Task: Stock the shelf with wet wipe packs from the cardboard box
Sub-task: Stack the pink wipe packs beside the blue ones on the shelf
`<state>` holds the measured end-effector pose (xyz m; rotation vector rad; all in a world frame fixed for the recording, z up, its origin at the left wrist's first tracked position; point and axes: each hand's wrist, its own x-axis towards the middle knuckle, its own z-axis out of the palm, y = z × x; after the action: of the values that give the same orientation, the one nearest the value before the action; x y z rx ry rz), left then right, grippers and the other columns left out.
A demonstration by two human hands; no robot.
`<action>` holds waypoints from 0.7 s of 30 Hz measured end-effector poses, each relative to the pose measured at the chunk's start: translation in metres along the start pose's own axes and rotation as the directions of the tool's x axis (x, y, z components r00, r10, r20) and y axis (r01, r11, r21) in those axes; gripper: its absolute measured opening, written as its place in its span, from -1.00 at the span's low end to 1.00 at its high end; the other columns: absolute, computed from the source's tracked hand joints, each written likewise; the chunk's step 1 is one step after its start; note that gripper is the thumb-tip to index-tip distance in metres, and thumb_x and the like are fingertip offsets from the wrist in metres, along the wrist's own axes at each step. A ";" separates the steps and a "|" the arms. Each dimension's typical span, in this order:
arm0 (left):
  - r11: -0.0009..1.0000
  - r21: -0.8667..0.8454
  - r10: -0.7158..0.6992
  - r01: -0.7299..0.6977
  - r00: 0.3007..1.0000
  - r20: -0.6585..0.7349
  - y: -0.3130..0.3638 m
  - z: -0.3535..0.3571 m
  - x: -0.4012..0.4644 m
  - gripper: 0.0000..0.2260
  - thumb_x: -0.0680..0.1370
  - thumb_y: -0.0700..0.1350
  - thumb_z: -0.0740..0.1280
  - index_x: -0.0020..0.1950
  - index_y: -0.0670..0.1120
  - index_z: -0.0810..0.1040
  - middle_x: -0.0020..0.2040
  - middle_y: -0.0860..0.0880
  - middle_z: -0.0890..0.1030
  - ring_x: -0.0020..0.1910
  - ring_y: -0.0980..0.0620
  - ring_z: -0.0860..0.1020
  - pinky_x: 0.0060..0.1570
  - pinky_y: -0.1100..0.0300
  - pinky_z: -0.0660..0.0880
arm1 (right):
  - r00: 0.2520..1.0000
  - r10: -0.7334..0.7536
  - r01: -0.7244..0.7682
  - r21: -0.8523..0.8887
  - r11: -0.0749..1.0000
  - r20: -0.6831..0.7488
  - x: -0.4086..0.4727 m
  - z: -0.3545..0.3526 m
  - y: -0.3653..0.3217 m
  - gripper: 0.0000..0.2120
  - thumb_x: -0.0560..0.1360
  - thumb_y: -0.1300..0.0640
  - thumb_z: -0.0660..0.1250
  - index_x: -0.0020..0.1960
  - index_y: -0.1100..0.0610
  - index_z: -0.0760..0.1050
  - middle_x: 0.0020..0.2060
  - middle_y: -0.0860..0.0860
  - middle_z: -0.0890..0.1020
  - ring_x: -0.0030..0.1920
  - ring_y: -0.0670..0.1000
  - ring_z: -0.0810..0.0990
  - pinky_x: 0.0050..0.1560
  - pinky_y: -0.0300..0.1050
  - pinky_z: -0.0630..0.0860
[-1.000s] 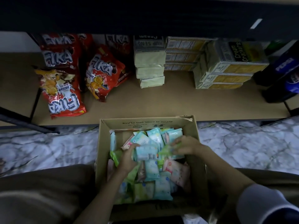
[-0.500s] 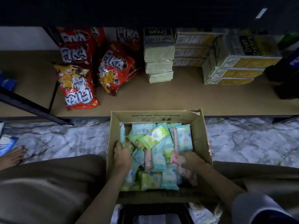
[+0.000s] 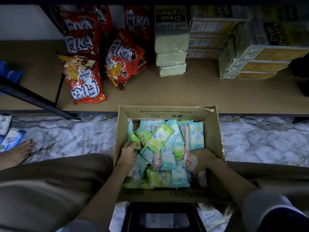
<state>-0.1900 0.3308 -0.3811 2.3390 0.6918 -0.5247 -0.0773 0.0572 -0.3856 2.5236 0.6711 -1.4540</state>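
An open cardboard box (image 3: 212, 131) stands on the floor in front of the shelf, filled with several wet wipe packs (image 3: 159, 137) in teal, green and pink. My left hand (image 3: 129, 152) is inside at the box's left wall, its fingers curled on a green pack (image 3: 134, 138). My right hand (image 3: 199, 160) is low at the right side, closed around a pink pack (image 3: 192, 162). The brown shelf board (image 3: 150, 96) lies just beyond the box.
Red Fika snack bags (image 3: 83, 81) lie on the shelf's left, cream cracker packs (image 3: 170, 52) and yellow boxes (image 3: 250, 64) behind. A bare foot (image 3: 16, 154) and loose blue packs (image 3: 10, 139) are at the left on the marble floor (image 3: 75, 136). A black stool (image 3: 163, 216) sits below the box.
Both hands dropped from the middle of the pile to the box's sides, left to the left wall, right to the lower right. The camera view shifted left and closer.
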 end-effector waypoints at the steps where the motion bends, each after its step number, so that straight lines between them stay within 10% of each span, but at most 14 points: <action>1: 0.998 0.059 -0.006 0.004 1.000 0.031 0.001 0.000 -0.003 -0.60 0.49 -0.35 0.27 0.30 -0.08 0.44 0.22 -0.20 0.40 0.13 -0.19 0.49 0.15 0.14 0.37 | 1.000 -0.013 0.013 0.013 1.000 -0.013 -0.003 -0.003 -0.001 -0.31 0.36 -0.25 0.33 0.40 -0.02 0.26 0.33 0.03 0.43 0.33 0.06 0.41 0.28 -0.13 0.36; 5: 0.962 0.269 -0.052 0.051 0.999 -0.004 0.005 0.002 -0.012 -0.57 0.54 -0.36 0.10 0.37 -0.08 0.36 0.25 -0.21 0.42 0.19 -0.16 0.47 0.18 0.15 0.35 | 0.999 -0.032 0.032 0.022 0.999 -0.030 -0.012 -0.010 -0.002 -0.23 0.33 -0.19 0.41 0.44 -0.01 0.22 0.36 0.04 0.41 0.34 0.05 0.40 0.31 -0.16 0.35; 12: 0.976 0.135 -0.175 0.169 0.984 0.032 0.027 -0.028 -0.002 -0.70 0.48 -0.31 0.30 0.19 -0.11 0.58 0.22 -0.17 0.53 0.20 -0.12 0.50 0.23 0.18 0.42 | 1.000 -0.009 0.007 0.089 0.996 0.024 -0.027 -0.025 0.001 -0.09 0.27 -0.02 0.53 0.49 0.04 0.14 0.43 0.06 0.31 0.38 0.07 0.34 0.31 -0.20 0.33; 21: 0.996 0.069 0.040 -0.056 0.975 0.217 0.021 -0.045 -0.011 -0.55 0.47 -0.45 0.10 0.17 -0.09 0.59 0.30 -0.10 0.51 0.32 -0.05 0.42 0.20 0.33 0.30 | 0.990 -0.014 0.046 0.228 0.973 -0.141 -0.063 -0.053 -0.001 -0.13 0.33 0.01 0.50 0.50 0.03 0.10 0.40 0.08 0.34 0.35 0.07 0.37 0.21 -0.20 0.37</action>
<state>-0.1778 0.3432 -0.3328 2.3167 0.5212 -0.7811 -0.0636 0.0571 -0.3042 2.8247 0.5934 -1.4539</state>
